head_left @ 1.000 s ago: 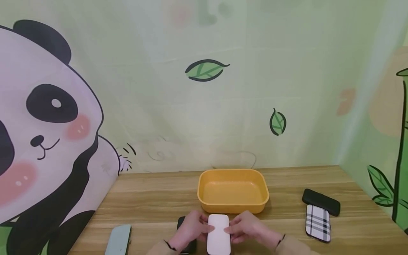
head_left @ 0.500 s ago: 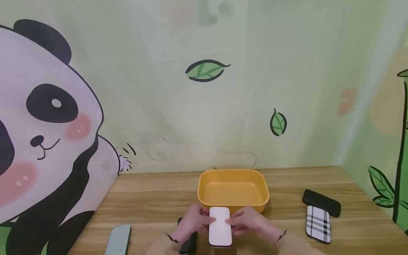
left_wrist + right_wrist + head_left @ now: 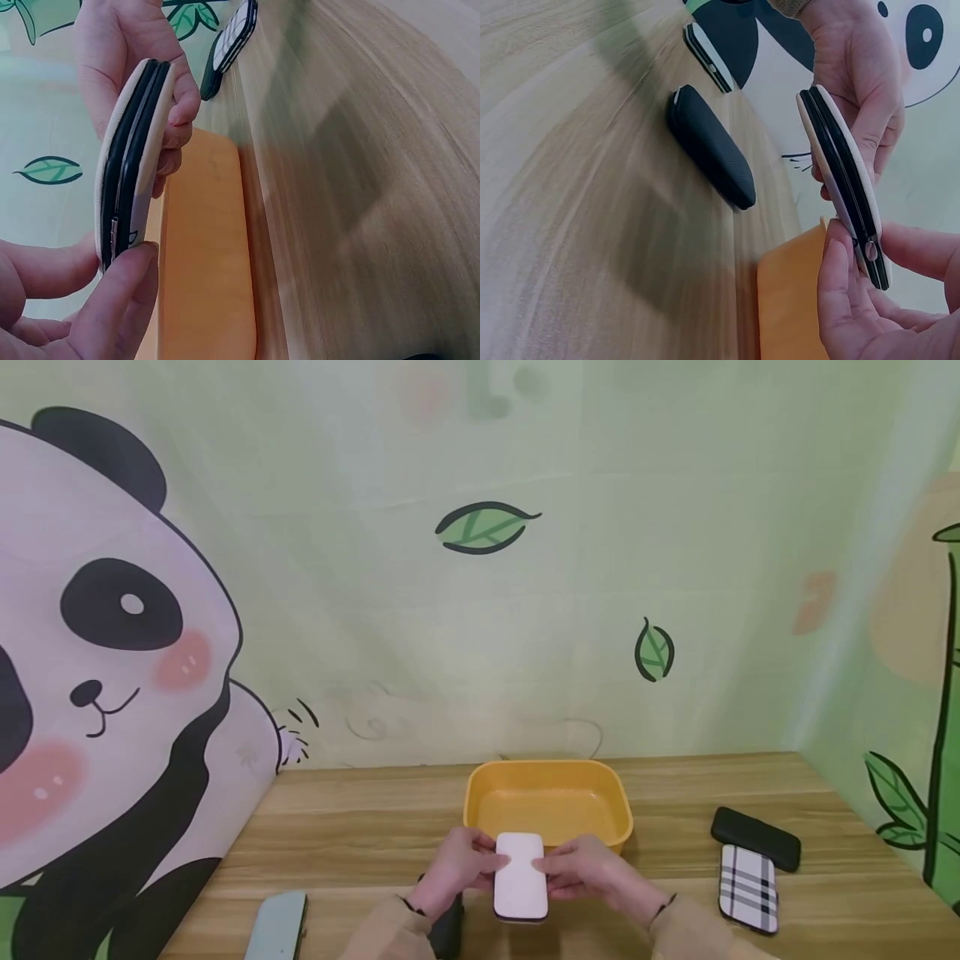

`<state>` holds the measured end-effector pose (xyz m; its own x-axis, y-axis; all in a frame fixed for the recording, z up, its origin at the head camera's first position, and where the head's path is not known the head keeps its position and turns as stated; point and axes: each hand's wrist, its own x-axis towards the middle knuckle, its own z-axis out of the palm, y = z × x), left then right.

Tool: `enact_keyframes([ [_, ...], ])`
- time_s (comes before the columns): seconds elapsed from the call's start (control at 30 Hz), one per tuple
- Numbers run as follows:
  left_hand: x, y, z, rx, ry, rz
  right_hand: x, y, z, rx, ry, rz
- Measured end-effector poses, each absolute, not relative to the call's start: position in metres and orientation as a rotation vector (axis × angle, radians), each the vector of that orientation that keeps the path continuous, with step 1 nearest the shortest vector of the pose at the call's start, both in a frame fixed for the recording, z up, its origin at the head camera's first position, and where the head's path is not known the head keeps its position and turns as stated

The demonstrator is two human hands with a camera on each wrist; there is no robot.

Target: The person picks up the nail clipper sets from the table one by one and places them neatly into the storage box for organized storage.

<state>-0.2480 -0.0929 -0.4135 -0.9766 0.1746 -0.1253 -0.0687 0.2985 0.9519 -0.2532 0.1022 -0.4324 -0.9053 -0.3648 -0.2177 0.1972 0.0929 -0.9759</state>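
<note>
A white zip-up glasses case point(image 3: 521, 885) with rounded corners is held up in front of the yellow bin point(image 3: 547, 806), overlapping its near rim in the head view. My left hand point(image 3: 459, 864) pinches one long side, thumb on the white face and fingers behind. On the opposite side my right hand point(image 3: 588, 870) pinches it the same way. Seen edge-on in the left wrist view, the case point(image 3: 127, 157) shows a black zip band between two pale shells. The right wrist view shows a zip pull point(image 3: 871, 250) near the right fingers. The zip runs closed along that edge.
A black case point(image 3: 447, 931) lies partly behind my left wrist. Farther left is a pale green case point(image 3: 277, 927), cut by the frame's bottom. To the right, a black case point(image 3: 756, 839) touches a plaid one point(image 3: 748, 889). A printed panda backdrop point(image 3: 375, 610) stands behind the table.
Both hands have lifted the white glasses case and moved it forward, toward the yellow bin and slightly right. The other cases and the bin have stayed put.
</note>
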Motion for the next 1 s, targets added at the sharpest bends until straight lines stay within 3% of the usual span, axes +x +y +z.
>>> enact_keyframes([
  [1.0, -0.266, -0.086, -0.405, 0.085, 2.448, 1.798, -0.271, 0.098, -0.421, -0.114, 1.901, -1.977],
])
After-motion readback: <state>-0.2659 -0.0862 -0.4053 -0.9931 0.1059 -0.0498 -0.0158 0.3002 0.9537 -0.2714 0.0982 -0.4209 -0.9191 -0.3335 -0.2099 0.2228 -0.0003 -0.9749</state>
